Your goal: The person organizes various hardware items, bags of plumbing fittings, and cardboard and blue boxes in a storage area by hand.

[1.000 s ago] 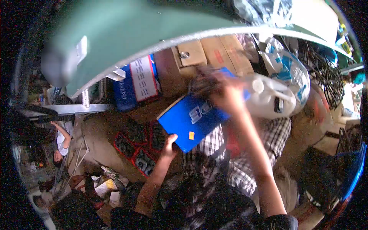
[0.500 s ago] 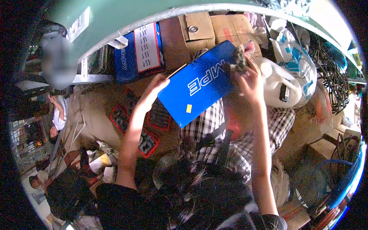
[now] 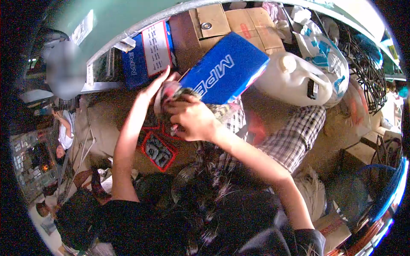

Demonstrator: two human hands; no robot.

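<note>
A blue box (image 3: 237,64) with white MPE lettering is tilted in front of me. My left hand (image 3: 154,91) grips its left end, though the cloth partly hides the fingers. My right hand (image 3: 192,119) is closed on a patterned cloth (image 3: 220,112) and presses it near the box's lower left end, close to my left hand. Below my hands lies a red-edged packet (image 3: 159,151) with dark parts in it.
Another blue MPE box (image 3: 132,64) lies at the upper left, beside cardboard boxes (image 3: 247,25). A white plastic container (image 3: 294,81) and black cables (image 3: 367,72) are at the right. A person (image 3: 65,130) is at the far left.
My right hand has moved left with the cloth, from the box's right end to its left end. The box has shifted up and right, and the view has moved slightly.
</note>
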